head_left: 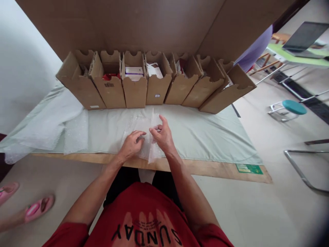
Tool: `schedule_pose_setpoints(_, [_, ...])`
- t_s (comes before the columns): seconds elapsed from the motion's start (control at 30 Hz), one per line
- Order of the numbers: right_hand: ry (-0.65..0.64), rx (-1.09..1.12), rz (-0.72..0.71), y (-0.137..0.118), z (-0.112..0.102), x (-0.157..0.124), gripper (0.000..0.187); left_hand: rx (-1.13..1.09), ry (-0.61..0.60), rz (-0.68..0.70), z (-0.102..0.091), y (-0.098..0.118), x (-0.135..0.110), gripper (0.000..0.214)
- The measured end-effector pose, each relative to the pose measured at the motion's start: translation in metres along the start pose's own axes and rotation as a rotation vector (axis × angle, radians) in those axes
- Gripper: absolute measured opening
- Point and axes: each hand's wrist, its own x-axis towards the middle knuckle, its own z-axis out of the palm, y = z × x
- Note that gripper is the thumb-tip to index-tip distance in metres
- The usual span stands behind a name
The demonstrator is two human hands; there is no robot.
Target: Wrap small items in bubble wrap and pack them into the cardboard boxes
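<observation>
A clear bubble wrap piece lies on the cloth-covered table in front of me, with one edge standing up as a fold. My left hand is over its left part, fingers curled and thumb close to the index finger, seemingly pinching the plastic. From the right, my right hand grips the raised fold between thumb and bent fingers, while its index finger points away from me. The two hands are a short distance apart. Exactly where the fingertips meet the clear film is hard to make out.
Several open cardboard bins stand in a row behind the wrap, holding boxes and packets. More bubble wrap is heaped at the left. A tall cardboard panel rises behind. Right are a stool and a laptop; another person's sandalled foot shows left.
</observation>
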Motion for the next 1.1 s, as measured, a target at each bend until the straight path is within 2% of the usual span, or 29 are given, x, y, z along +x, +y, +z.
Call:
schedule_pose_setpoints(0.1, [0.005, -0.057, -0.004, 0.000, 0.021, 0.008, 0.083, -0.197, 0.127, -0.205, -0.014, -0.005, -0.006, 0.033])
schedule_pose_setpoints(0.2, [-0.081, -0.100, 0.059, 0.003, 0.037, 0.010, 0.089, -0.273, 0.158, -0.311, -0.024, -0.008, -0.009, 0.047])
schedule_pose_setpoints(0.27, [-0.163, -0.054, 0.109, 0.005, 0.044, 0.009, 0.094, -0.192, 0.144, -0.325, -0.026, -0.009, -0.009, 0.050])
schedule_pose_setpoints(0.33, [-0.213, 0.025, 0.149, 0.007, 0.047, 0.008, 0.092, -0.009, 0.127, -0.342, -0.024, -0.007, -0.008, 0.051])
schedule_pose_setpoints(0.47, [-0.257, 0.084, 0.127, 0.012, 0.032, 0.009, 0.075, 0.395, 0.061, -0.353, -0.018, 0.002, -0.004, 0.050])
schedule_pose_setpoints(0.53, [-0.167, -0.002, 0.069, 0.015, 0.013, 0.012, 0.060, 0.521, 0.009, -0.343, -0.016, 0.007, -0.003, 0.044])
schedule_pose_setpoints(0.63, [-0.002, -0.218, 0.067, 0.020, -0.012, 0.023, 0.050, 0.616, -0.041, -0.347, -0.014, 0.011, -0.001, 0.037])
schedule_pose_setpoints(0.73, [-0.009, -0.391, 0.124, 0.025, -0.015, 0.039, 0.055, 0.644, -0.046, -0.343, -0.013, 0.011, 0.000, 0.034])
schedule_pose_setpoints(0.87, [-0.038, -0.416, 0.106, 0.032, 0.007, 0.054, 0.063, 0.671, -0.020, -0.322, -0.016, 0.009, 0.000, 0.036])
schedule_pose_setpoints(0.93, [-0.015, -0.379, 0.100, 0.038, 0.009, 0.051, 0.068, 0.681, 0.045, -0.281, -0.020, 0.012, -0.002, 0.035])
schedule_pose_setpoints(1.03, [0.078, -0.251, 0.116, 0.051, -0.008, 0.032, 0.074, 0.650, 0.188, -0.113, -0.019, 0.026, -0.012, 0.034])
schedule_pose_setpoints(1.1, [0.156, -0.149, 0.148, 0.058, -0.026, 0.014, 0.079, 0.604, 0.204, 0.057, -0.008, 0.041, -0.024, 0.037])
